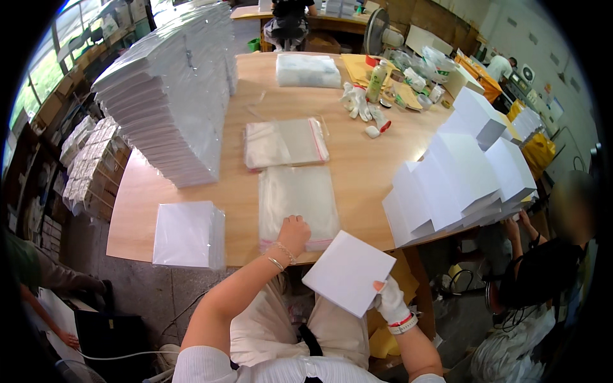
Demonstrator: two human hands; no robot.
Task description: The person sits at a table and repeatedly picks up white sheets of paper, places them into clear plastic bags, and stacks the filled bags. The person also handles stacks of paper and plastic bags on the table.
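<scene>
My left hand [293, 237], bare with bracelets at the wrist, rests on the near part of a pile of clear plastic bags [300, 191]. Its fingers are curled closed against the top bag; their tips are hidden. In my right hand [391, 302], which wears a white glove with a bare thumb tip, is a flat white square block [348, 271]. The block is tilted over my lap, just off the table's front edge. My thumb lies on its upper face. Beyond the first pile lies a second pile of plastic bags [286, 143] with a pink strip.
A tall stack of wrapped white packs [172, 96] rises at the left, with a wrapped white block [186, 234] nearer. Stepped piles of white blocks [456, 169] stand at the right. Gloves [357, 101] and a bottle [377, 81] lie farther back. A person [543, 255] sits at the right.
</scene>
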